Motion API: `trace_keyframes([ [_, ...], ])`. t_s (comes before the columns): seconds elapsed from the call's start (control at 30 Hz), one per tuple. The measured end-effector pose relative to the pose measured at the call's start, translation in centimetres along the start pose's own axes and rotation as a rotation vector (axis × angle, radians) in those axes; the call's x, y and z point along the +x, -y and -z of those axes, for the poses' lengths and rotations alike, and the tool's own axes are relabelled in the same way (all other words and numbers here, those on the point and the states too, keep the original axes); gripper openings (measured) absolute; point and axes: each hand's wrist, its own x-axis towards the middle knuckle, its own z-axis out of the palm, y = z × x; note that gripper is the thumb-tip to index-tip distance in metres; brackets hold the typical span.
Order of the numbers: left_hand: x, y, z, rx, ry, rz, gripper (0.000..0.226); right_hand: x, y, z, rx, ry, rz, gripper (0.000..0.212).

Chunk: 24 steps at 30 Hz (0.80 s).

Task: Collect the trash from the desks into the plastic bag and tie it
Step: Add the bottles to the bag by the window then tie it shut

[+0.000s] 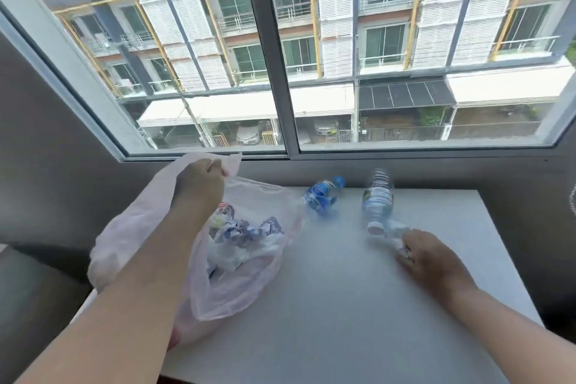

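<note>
My left hand [199,184] grips the rim of a thin pinkish plastic bag [249,277] and holds its mouth up over the left side of the white desk [343,305]. Crumpled wrappers and paper [246,237] lie inside the bag. My right hand [430,256] rests on the desk, its fingers closed on a crumpled piece of clear plastic trash [397,235]. Just beyond it lies a clear water bottle [377,199] with a white cap pointing toward me. A crushed blue-labelled bottle [324,195] lies at the desk's far edge, next to the bag.
A wide window [280,56] with a grey centre frame runs behind the desk, above a low grey wall. The desk's right edge meets a dark gap beside the wall. A grey surface [31,290] sits lower at the left.
</note>
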Motion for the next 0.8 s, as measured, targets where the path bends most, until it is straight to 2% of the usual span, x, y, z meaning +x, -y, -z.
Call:
trace_keyframes([
  [0.03,0.1,-0.2,0.3,0.015,-0.010,-0.007,0.036,-0.4,0.8,0.0,0.035,-0.020,0.008,0.012],
  [0.1,0.3,-0.2,1.0,0.034,-0.023,-0.014,0.037,0.1,3.1,0.3,0.049,-0.055,0.063,0.017],
  [0.23,0.0,0.4,2.2,-0.031,0.012,-0.025,0.037,3.4,12.2,2.1,0.116,-0.130,0.326,0.019],
  [0.33,-0.7,0.8,3.5,-0.015,0.014,-0.050,0.037,5.9,19.7,2.8,0.114,-0.119,0.584,0.018],
  [0.37,-0.8,0.7,3.9,-0.007,0.011,-0.062,0.037,6.6,21.8,2.7,0.105,-0.072,0.645,0.025],
  [0.4,-0.8,0.6,4.4,0.003,0.003,-0.072,0.037,7.2,23.5,2.5,0.077,0.002,0.678,0.041],
  [0.47,-0.8,0.2,5.1,0.036,-0.027,-0.087,0.037,8.5,25.1,2.1,-0.003,0.130,0.682,0.085],
  [0.5,-0.8,0.1,5.3,0.047,-0.042,-0.097,0.037,9.0,25.0,2.0,-0.019,0.139,0.675,0.095],
  [0.53,-0.8,0.1,5.5,0.054,-0.053,-0.109,0.038,9.6,24.3,1.8,-0.011,0.109,0.665,0.093],
  [0.63,-0.8,0.7,5.9,0.061,-0.067,-0.120,0.038,12.0,19.5,0.8,-0.048,-0.032,0.531,0.067],
  [0.7,-0.6,1.0,6.1,0.064,-0.073,-0.115,0.039,13.9,15.7,0.1,-0.129,0.099,0.395,0.065],
  [0.8,-0.5,1.8,6.2,0.057,-0.093,-0.116,0.039,15.7,11.7,0.1,-0.355,0.382,0.369,0.089],
])
